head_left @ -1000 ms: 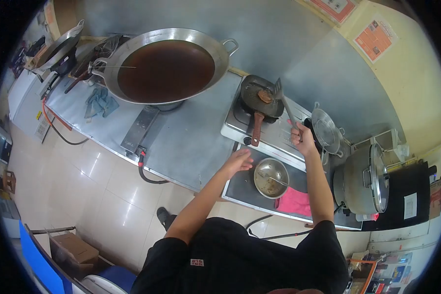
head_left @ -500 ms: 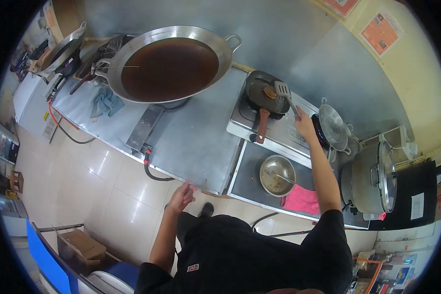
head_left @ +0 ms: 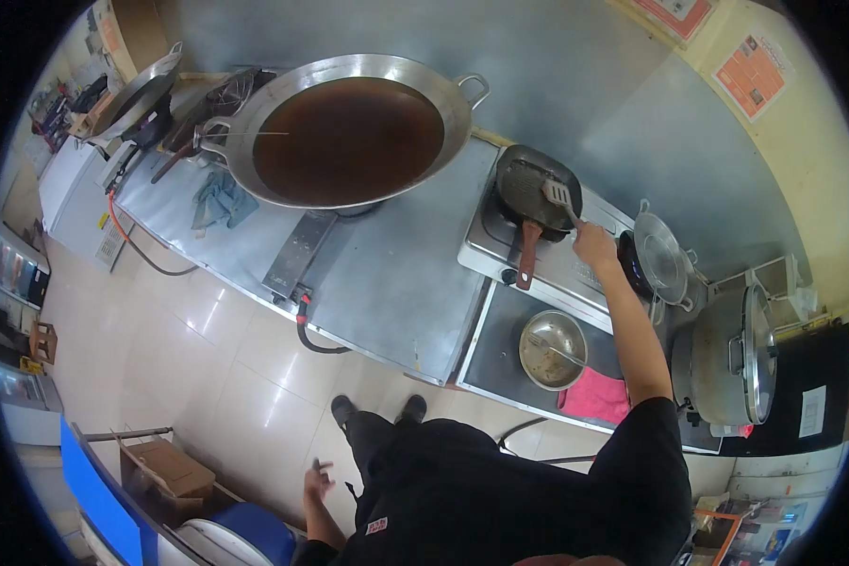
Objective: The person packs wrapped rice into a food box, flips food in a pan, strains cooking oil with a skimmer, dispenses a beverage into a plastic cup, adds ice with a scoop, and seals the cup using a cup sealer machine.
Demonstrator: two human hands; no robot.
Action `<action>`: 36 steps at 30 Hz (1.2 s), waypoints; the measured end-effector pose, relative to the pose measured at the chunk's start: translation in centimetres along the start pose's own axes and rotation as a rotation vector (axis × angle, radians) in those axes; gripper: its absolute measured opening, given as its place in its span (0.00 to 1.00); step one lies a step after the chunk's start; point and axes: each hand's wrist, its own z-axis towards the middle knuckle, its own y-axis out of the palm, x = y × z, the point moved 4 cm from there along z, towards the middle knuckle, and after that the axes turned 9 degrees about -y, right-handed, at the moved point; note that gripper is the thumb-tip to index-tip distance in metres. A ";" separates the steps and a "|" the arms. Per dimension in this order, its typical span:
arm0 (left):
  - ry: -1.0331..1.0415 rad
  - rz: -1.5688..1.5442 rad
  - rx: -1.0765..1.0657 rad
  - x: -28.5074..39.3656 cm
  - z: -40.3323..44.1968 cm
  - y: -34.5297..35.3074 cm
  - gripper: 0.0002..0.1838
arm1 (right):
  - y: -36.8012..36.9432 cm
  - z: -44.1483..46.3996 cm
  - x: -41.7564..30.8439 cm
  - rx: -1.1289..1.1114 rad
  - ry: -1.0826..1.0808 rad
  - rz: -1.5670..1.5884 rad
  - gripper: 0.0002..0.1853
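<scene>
My right hand point(head_left: 595, 247) is wrapped round the handle of a slotted spatula point(head_left: 558, 195), whose blade lies in a dark square pan point(head_left: 519, 185). The brown piece of food is mostly hidden at the blade. The pan, with its brown handle towards me, sits on a gas stove point(head_left: 486, 247). My left hand point(head_left: 319, 479) hangs low over the floor, fingers apart and holding nothing. A steel bowl point(head_left: 552, 375) with a fork inside stands in front of the stove, beside a pink cloth point(head_left: 596, 396).
A large wok point(head_left: 453, 121) of dark brown liquid stands at the back, left of the stove. A blue cloth point(head_left: 223, 200) lies on the counter's left part. Strainers point(head_left: 658, 253) and a big lidded pot point(head_left: 717, 354) stand right. Cardboard boxes point(head_left: 174, 470) are at lower left.
My left hand has dropped from near the bowl down towards the floor. The spatula has moved onto the food in the pan, and the view has shifted slightly.
</scene>
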 end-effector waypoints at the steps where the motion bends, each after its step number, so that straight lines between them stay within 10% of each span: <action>1: -0.016 0.007 0.029 -2.9 0.9 -1.6 0.30 | 0.6 0.4 0.1 -0.001 0.030 0.009 0.17; 36: -0.032 -0.042 0.137 -5.1 -0.6 -7.6 0.16 | 3.0 -0.3 -1.0 0.245 0.000 0.200 0.17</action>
